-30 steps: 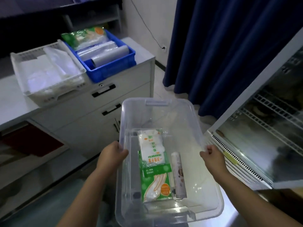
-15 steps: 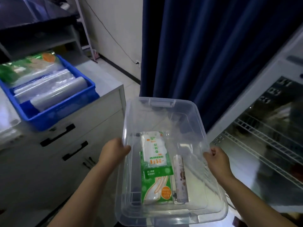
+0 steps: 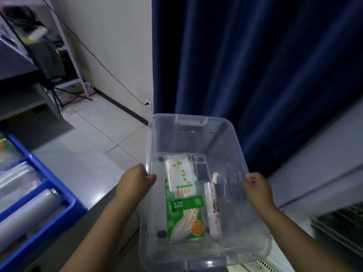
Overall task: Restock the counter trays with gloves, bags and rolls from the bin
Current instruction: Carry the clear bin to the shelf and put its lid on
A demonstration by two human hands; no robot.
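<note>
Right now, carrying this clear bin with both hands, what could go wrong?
1. The left hand and right hand grip only the thin rim of the clear bin; a slip could tip it.
2. The roll lies loose beside the green glove pack and may roll if the bin tilts.
3. The counter corner sits close by the left hand; the bin could bump it.

The bin (image 3: 198, 138) is held up ahead of the person, the left hand (image 3: 134, 183) on its left rim and the right hand (image 3: 257, 190) on its right rim. In it, a glove pack (image 3: 185, 218) lies left of a roll (image 3: 213, 209), with a bag pack (image 3: 181, 176) overlapping the glove pack's far end. The counter (image 3: 78, 165) is to the left, carrying a tray (image 3: 57, 191) with rolls. A curtain (image 3: 255, 65) hangs behind the bin.
</note>
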